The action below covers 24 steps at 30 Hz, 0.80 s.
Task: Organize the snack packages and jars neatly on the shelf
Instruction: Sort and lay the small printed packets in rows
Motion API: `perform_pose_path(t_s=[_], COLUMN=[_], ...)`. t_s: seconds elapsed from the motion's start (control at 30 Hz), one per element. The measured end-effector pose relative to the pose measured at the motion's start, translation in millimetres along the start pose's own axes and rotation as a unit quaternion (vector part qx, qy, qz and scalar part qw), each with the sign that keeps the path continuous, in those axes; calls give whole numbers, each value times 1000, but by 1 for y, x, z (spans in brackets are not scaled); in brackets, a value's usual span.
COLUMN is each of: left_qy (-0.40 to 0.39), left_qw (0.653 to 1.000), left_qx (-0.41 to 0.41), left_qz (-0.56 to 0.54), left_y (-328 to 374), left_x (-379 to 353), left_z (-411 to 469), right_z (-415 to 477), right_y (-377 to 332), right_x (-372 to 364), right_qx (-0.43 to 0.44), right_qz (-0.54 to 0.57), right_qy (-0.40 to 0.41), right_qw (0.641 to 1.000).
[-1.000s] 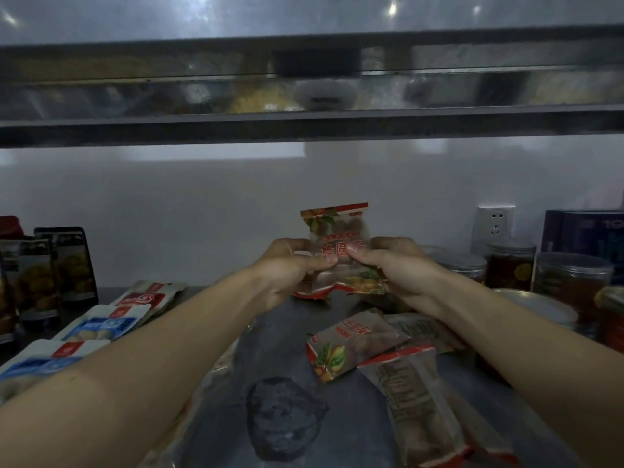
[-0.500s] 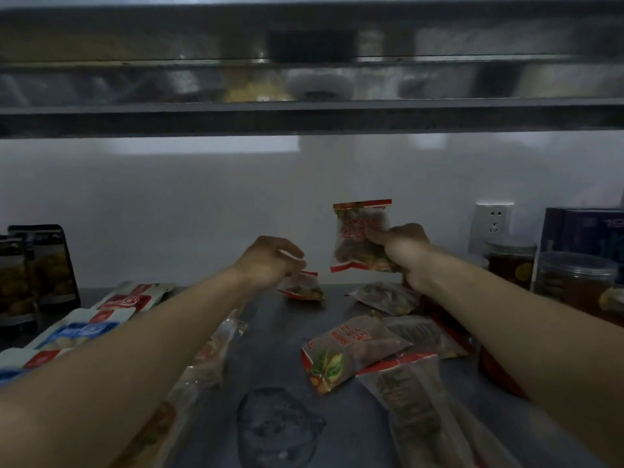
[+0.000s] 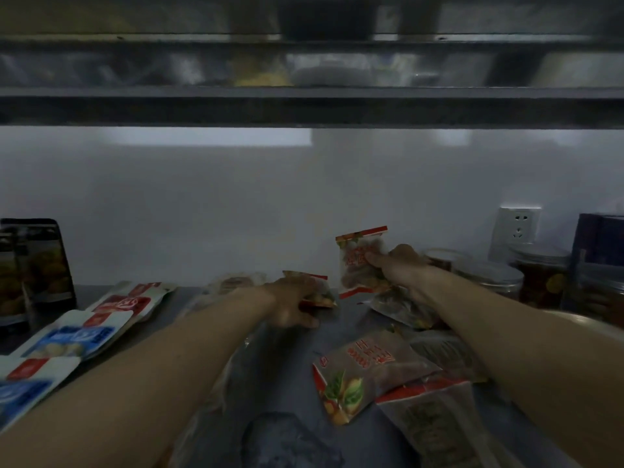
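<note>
The right hand (image 3: 401, 268) pinches one red-trimmed snack packet (image 3: 363, 261) by its side, thumb on the front, and holds it upright over the back of the shelf (image 3: 337, 336), close to the white wall (image 3: 236, 204). The left hand (image 3: 292, 304) lies on a second packet (image 3: 314, 288), which sits flat on the shelf just to the left. Blur hides whether its fingers grip that packet or only rest on it. The two hands are apart, with a strip of bare shelf between them

Under the right wrist lies a third packet (image 3: 401, 309). Three more lie nearer the camera: a leaf-print packet (image 3: 368, 369), a grey packet (image 3: 449, 356) just to its right, and a long clear packet (image 3: 435, 423) with a red end that overlaps the leaf-print packet's corner. One pale packet (image 3: 233, 283) lies at the back, beyond the left forearm

Along the left side three flat white packs run in a row from back to front: a red-labelled pack (image 3: 130, 302), a blue-labelled pack (image 3: 76, 337) and a nearer blue pack (image 3: 23, 386). Behind them at least two dark pouches (image 3: 33, 265) stand upright

On the right stand three lidded jars close together: a middle jar (image 3: 489, 275), a taller jar (image 3: 540, 278) and a back jar (image 3: 442, 260). One dark blue box (image 3: 601, 244) stands at the far right, and one wall socket (image 3: 518, 228) sits above the jars. An upper shelf (image 3: 304, 106) spans the top
</note>
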<state>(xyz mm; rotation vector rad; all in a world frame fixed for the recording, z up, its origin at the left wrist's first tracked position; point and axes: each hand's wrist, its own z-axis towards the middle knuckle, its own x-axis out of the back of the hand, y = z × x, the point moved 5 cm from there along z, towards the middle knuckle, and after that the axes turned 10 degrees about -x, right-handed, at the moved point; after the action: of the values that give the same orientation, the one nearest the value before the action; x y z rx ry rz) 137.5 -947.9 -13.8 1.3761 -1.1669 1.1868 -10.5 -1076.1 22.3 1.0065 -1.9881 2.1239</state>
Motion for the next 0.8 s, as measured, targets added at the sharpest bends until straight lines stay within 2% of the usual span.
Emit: perform_pose_path(t_s=[0.17,0.63,0.7,0.8], left_qy=[4,-39,-21,61], left_qw=[1000,999,999,998], left_qx=[-2,2,-4,-14], left_qz=[22,-35,-37,-23], left_y=[-1,13,17,15], left_x=[0,5,11,22], left_z=[2,-34,-39,-36], right_z=[0,-13,-12,-13], right_y=[10,10,9,9], right_x=[-2,-3,-3,-5], right_qx=[1,-6,-6,-4], right_qz=[-101,-156,-155,-190], right_qy=[-9,-16,-17,-13], right_qw=[995,988,988,982])
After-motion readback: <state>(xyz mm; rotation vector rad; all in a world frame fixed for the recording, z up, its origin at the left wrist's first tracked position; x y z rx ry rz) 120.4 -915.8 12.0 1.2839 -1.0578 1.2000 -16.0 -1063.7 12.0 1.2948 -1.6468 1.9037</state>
